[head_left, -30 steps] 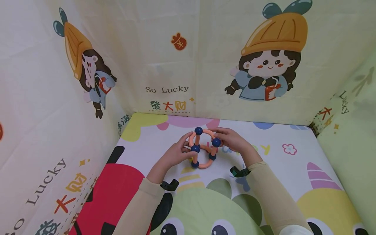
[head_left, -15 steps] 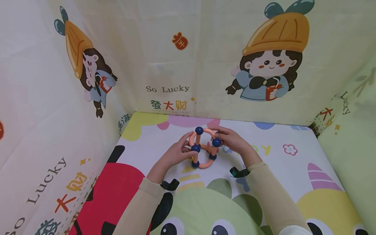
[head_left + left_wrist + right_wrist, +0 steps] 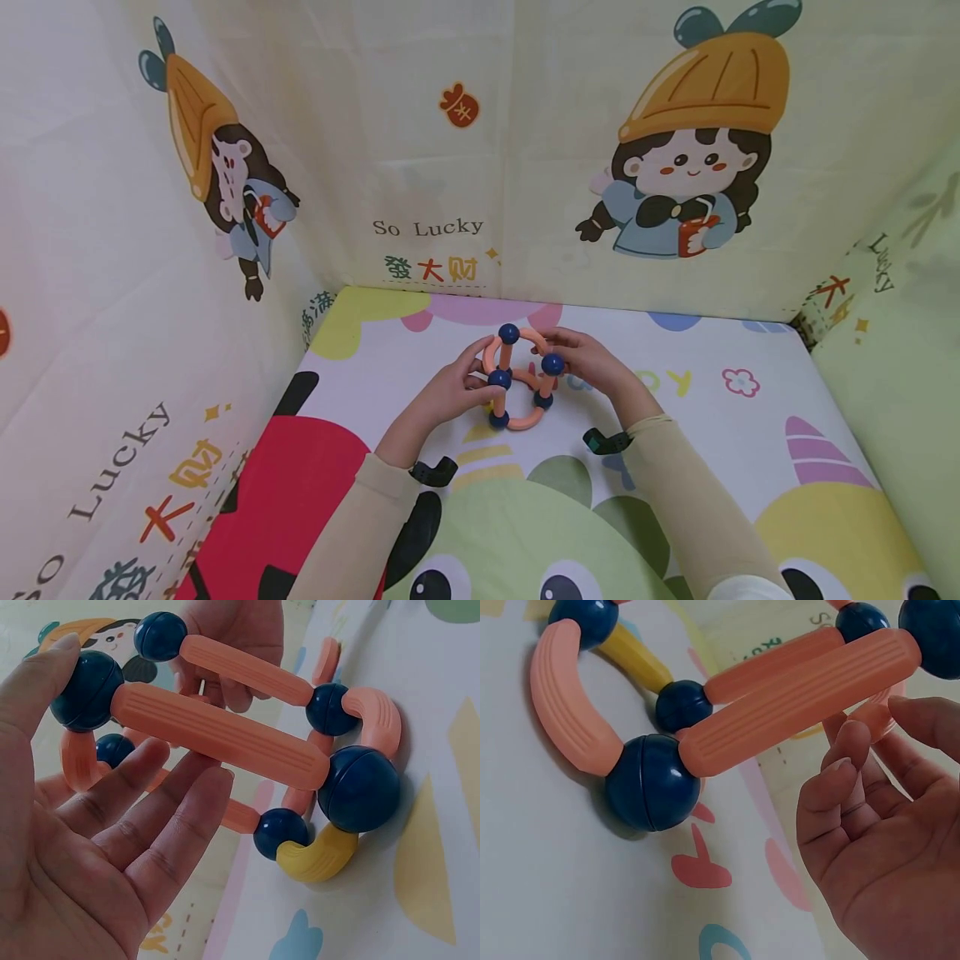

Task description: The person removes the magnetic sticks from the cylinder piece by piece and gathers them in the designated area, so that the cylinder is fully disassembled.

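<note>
The left hand [image 3: 97,851], palm toward the camera, holds a frame [image 3: 221,735] of orange rods and dark blue balls: the thumb lies on the upper-left ball [image 3: 86,690], and fingertips reach beneath the near rod [image 3: 217,733], which slants down to a large ball [image 3: 360,789] at right. From that ball, an orange curve [image 3: 377,716] leads up to another ball and a yellow curve [image 3: 322,855] leads to a lower one. Behind the upper rod [image 3: 244,669] the right hand [image 3: 234,645] shows only partly, its contact hidden. A cloth [image 3: 191,930] with a cartoon figure [image 3: 120,637] stands behind, and the white table [image 3: 375,900] bears yellow, blue and green prints.
</note>
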### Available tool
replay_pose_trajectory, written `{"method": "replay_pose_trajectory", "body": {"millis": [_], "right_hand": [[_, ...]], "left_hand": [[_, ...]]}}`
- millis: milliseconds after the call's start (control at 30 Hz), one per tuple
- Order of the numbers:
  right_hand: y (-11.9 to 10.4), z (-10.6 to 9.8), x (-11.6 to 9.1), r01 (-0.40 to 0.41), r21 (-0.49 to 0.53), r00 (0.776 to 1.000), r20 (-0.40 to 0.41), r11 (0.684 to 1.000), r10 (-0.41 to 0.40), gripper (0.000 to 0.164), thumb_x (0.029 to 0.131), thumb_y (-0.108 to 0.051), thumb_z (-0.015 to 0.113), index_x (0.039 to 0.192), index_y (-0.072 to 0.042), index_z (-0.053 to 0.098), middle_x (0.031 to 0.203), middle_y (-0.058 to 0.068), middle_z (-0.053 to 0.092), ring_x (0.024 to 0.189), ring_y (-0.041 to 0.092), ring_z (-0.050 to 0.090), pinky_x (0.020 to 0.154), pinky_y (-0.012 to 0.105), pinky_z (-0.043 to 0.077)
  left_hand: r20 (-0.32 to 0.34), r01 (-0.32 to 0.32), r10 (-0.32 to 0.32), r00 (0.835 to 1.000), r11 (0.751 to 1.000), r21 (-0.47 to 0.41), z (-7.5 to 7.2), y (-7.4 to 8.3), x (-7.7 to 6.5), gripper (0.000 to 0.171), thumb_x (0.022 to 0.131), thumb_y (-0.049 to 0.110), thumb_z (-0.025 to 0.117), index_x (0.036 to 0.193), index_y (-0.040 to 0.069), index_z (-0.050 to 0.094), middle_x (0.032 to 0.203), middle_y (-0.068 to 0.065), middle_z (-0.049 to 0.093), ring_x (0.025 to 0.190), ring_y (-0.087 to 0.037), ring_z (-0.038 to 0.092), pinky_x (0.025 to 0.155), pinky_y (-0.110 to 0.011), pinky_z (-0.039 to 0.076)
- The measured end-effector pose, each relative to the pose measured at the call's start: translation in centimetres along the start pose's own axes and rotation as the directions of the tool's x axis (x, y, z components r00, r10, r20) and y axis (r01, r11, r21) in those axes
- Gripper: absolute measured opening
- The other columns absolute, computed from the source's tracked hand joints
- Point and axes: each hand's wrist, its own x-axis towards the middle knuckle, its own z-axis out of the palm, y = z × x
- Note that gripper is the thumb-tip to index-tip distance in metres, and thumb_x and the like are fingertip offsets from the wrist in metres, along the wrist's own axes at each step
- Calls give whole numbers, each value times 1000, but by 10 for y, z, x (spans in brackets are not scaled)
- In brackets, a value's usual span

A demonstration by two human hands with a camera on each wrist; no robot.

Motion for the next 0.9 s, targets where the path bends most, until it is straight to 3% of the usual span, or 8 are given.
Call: {"method": "replay_pose_trajectory", "body": {"millis": [133, 300, 433, 567, 700, 900], "right_hand": [[-1, -1, -2, -5, -6, 999, -34, 1000, 4, 42, 101, -36, 54, 142, -29, 52, 137, 7, 56, 115, 31, 54, 92, 40, 51], [-7, -5, -14, -13, -34, 991, -136, 999, 8, 38, 103, -31, 50, 140, -25, 53, 133, 10, 54, 91, 33, 54, 79, 39, 52], [-11, -7, -29, 30, -6, 985, -169, 1000, -30, 36, 103, -33, 49, 137, -21, 55, 129, 19, 52, 77, 26, 53, 74, 36, 53], [-10, -5, -44, 105, -17, 986, -127, 994, -106, 37, 103, -33, 49, 137, -20, 54, 127, 15, 57, 76, 27, 54, 69, 31, 51], [-7, 0, -53, 151, -89, 986, -59, 985, -156, 39, 100, -32, 55, 139, -29, 53, 130, 6, 61, 82, 32, 57, 73, 35, 50], [0, 9, -56, 142, -77, 990, -1, 987, -143, 50, 95, -32, 63, 143, -34, 48, 124, 13, 60, 80, 37, 58, 69, 37, 52]], "left_hand": [[0, -3, 3, 1000, 1000, -5, 0, 0, 0, 89, 80, 61, 72, 149, 56, 16, 110, 5, 64, 100, -10, 69, 95, -45, 53], [4, -6, 6, 1000, 1000, -7, -1, 1, 0, 92, 80, 61, 72, 152, 51, 16, 111, 5, 63, 101, -10, 70, 95, -45, 53], [9, -9, 9, 1000, 1000, -8, -1, 1, -1, 92, 81, 61, 71, 154, 48, 16, 112, 4, 63, 101, -10, 70, 95, -45, 53], [5, 0, 0, 1000, 1000, 0, 0, 2, -1, 91, 81, 60, 72, 152, 51, 16, 110, 5, 64, 100, -9, 70, 94, -44, 53], [4, 4, -4, 1000, 1000, 2, 0, 3, 0, 89, 81, 60, 72, 150, 55, 15, 110, 5, 64, 99, -9, 69, 95, -44, 53], [-1, 20, -20, 1000, 1000, 9, 1, 4, 0, 90, 80, 60, 72, 150, 55, 16, 111, 4, 64, 99, -9, 69, 95, -45, 53]]}}
